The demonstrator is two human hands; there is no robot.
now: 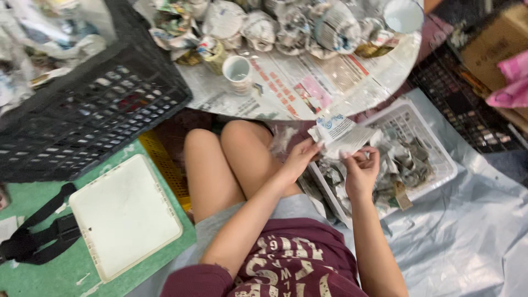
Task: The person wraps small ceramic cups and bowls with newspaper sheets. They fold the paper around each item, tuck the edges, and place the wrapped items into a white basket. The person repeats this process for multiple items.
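Both hands are on a crumpled sheet of newspaper (338,136), held up over a white plastic basket (440,159) that's stuffed with more paper scraps. The left hand (300,159) has its fingers pinched on the sheet's lower left edge, and the right hand (361,169) is curled closed around the bottom right part, thumb pressed against the paper. So the sheet sits between the two hands, just above the basket's near corner and just below the rim of the round table (379,82). What could go wrong: the paper looks thin and already wrinkled, so pulling the hands apart unevenly would probably rip it in the wrong spot, and a loose pinch on the left could let it drop among the scraps where it'd be hard to tell apart. The table is covered in spread newspaper, with a row of paper-wrapped bundles (286,27) along the far side and a white cup (237,70) standing nearer the edge. A black plastic crate (99,104) sits to the left, a white square lid (124,214) lies on a green mat (49,269), and grey plastic sheeting (467,231) covers the floor on the right.
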